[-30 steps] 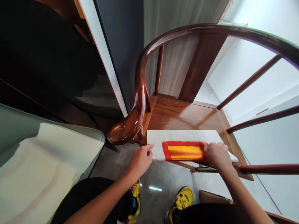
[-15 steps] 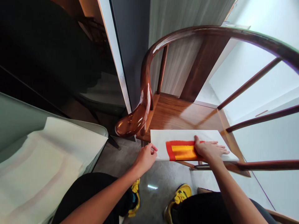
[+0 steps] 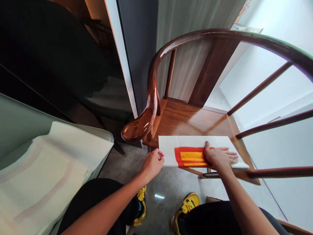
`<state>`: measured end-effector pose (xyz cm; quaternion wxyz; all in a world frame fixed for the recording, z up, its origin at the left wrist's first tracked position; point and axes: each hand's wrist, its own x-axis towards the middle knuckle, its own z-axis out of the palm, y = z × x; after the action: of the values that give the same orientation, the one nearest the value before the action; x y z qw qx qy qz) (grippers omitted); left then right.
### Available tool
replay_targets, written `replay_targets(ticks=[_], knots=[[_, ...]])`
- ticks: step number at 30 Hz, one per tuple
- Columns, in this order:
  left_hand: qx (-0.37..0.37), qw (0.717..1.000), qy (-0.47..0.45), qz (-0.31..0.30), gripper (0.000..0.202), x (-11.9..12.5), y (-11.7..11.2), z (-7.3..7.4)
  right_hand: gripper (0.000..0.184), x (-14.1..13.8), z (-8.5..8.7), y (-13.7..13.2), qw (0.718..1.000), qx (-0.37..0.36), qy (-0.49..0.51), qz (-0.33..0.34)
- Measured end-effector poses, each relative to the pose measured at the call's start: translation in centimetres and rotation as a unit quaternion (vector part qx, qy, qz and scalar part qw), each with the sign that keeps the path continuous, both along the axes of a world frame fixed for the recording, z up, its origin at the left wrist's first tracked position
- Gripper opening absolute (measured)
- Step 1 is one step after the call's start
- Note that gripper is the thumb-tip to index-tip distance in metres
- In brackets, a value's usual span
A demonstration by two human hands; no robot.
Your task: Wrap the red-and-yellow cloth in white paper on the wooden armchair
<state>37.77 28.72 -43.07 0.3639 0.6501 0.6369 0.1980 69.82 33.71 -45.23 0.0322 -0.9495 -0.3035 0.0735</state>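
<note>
White paper sheet [image 3: 190, 142], rectangular and flat, lies across the front of a glossy reddish-brown wooden chair seat [image 3: 193, 120]. Near its front edge it carries a red-bordered yellow-orange painted block [image 3: 192, 157]. The person's right hand [image 3: 218, 157] rests palm down on the sheet with the fingers [image 3: 228, 153] spread flat, its grip fully open and holding nothing, the hand covering the block's right end. The left hand [image 3: 152, 165] sits just outside the sheet's left edge, fingers curled, with fingertips [image 3: 160, 153] touching the paper; whether that grip is pinching the edge, I cannot tell.

The sheet's right corner comes close to the seat's side edge, leaving little wood showing there. Behind its far edge, a wider band of polished seat runs back to the wooden back splat [image 3: 212, 71]. A curved horseshoe armrest [image 3: 153, 88] ends in a shiny scroll just left of the sheet. Below lie grey concrete floor [image 3: 122, 163] and yellow sneakers [image 3: 189, 204]. Far left, a pale cream sheet with faint pink bands [image 3: 49, 176] drapes over a grey-green padded edge [image 3: 24, 114].
</note>
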Motion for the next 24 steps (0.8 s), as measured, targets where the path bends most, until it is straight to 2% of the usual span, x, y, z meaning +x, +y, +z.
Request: replay_targets(ticks=[3, 5, 6, 8, 10, 11, 12, 14, 16, 19, 24], knots=[[0.049, 0.998, 0.04, 0.022, 0.02, -0.1, 0.3, 1.9, 0.112, 0.1, -0.2, 0.3, 0.999, 0.03, -0.007, -0.015], [0.143, 0.987, 0.071, 0.014, 0.024, 1.0, 0.3, 3.8, 0.112, -0.2, -0.1, 0.7, 0.999, 0.036, -0.006, -0.031], [0.207, 0.975, 0.082, -0.012, 0.026, 2.1, 0.2, 4.7, 0.112, -0.4, 0.1, 0.9, 0.999, 0.035, -0.004, -0.039], [0.337, 0.931, 0.088, -0.107, 0.03, 5.6, -0.1, 6.0, 0.108, -0.8, 0.6, 1.4, 0.998, 0.033, 0.009, -0.05], [0.403, 0.883, 0.068, -0.229, 0.042, 10.2, -0.5, 6.1, 0.099, -1.1, 1.0, 1.9, 0.997, 0.041, 0.031, -0.056], [0.407, 0.876, 0.062, -0.251, 0.05, 12.6, -0.6, 5.7, 0.096, -1.1, 1.2, 2.1, 0.996, 0.046, 0.041, -0.058], [0.388, 0.884, 0.062, -0.253, 0.057, 14.8, -0.6, 5.2, 0.096, -1.1, 1.3, 2.3, 0.996, 0.048, 0.047, -0.062], [0.313, 0.927, 0.071, -0.195, 0.062, 18.4, 0.0, 3.9, 0.098, -1.1, 1.4, 2.6, 0.995, 0.048, 0.048, -0.079], [0.267, 0.947, 0.081, -0.162, 0.061, 20.4, 0.9, 2.6, 0.096, -1.1, 1.4, 2.9, 0.994, 0.046, 0.045, -0.092], [0.243, 0.952, 0.112, -0.152, 0.058, 20.6, 2.4, 0.6, 0.084, -1.0, 1.2, 3.2, 0.994, 0.045, 0.053, -0.082], [0.245, 0.946, 0.141, -0.158, 0.062, 18.0, 3.2, -2.4, 0.078, -0.5, 0.6, 3.4, 0.995, 0.048, 0.068, -0.052]])
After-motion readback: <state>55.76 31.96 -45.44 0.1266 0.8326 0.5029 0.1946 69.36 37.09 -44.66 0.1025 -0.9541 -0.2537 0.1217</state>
